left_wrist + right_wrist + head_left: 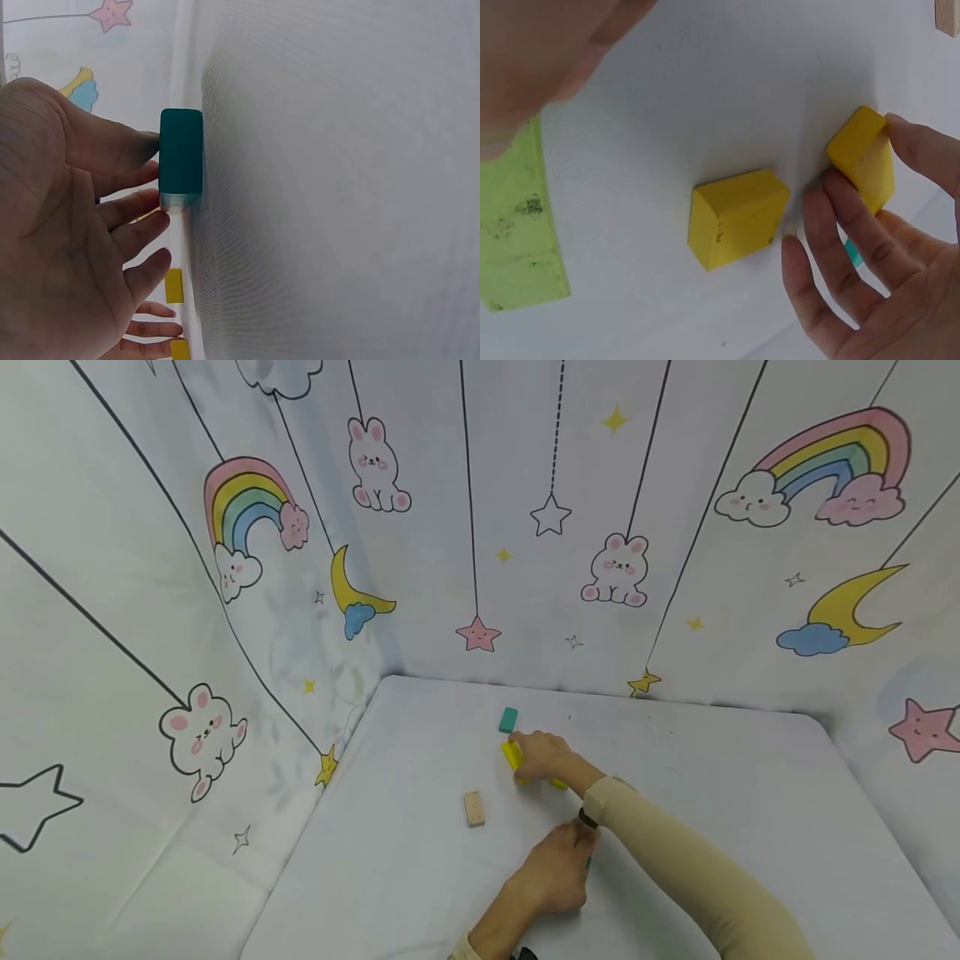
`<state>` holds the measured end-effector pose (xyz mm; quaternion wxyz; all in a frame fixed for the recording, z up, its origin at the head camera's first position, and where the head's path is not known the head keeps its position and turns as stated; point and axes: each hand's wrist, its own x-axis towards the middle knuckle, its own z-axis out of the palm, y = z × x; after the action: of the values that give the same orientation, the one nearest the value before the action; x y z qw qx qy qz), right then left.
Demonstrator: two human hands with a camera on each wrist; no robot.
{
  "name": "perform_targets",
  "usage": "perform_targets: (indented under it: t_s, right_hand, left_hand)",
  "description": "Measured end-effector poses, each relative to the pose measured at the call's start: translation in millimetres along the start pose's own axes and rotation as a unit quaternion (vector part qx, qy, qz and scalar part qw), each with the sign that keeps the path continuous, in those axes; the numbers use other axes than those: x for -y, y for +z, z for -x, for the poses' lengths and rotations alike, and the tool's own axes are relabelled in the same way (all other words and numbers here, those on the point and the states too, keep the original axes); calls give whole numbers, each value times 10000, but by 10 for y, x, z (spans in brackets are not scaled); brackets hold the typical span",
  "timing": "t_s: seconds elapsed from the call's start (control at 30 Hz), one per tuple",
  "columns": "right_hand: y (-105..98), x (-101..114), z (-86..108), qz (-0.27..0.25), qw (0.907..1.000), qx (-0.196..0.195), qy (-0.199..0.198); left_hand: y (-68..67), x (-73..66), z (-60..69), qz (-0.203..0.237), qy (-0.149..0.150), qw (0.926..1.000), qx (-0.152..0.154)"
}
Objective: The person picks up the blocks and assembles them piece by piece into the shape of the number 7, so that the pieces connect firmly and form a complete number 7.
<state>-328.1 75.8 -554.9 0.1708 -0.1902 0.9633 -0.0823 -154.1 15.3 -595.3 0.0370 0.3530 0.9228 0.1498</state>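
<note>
Left hand (551, 868): nearest, thumb and fingers pinching the near teal block (181, 150) at the table (360, 860).
Wooden block (474, 808): left of both hands, untouched.
Loose yellow block (739, 217): near the right hand's fingers.
Right hand (543, 756): farther, thumb and fingertips gripping the held yellow block (870, 161).
Far teal block (508, 720): just beyond that grip.
Step, as judged: positioning one block per hand.
Next move: seems to call for steady fingers, sparing the neighbouring blocks a knock.

Soft light, faint shadows (left-wrist view dimmer)
</note>
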Motion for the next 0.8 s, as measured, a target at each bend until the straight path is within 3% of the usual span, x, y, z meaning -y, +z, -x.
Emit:
perform_targets:
  t_s: [0.27,0.6,0.8]
  right_hand:
    - [5,-118,-22,-150,9998,9,99]
    - [-30,-252,-17,-276,9995,-41,155]
    - [-38,-294,-26,-316,9993,-50,216]
  left_hand:
    - [-27,-20,16,-208,141,9996,-142]
    - [-17,-16,12,-214,65,9998,-9]
    - [-17,-11,13,-198,95,9997,-125]
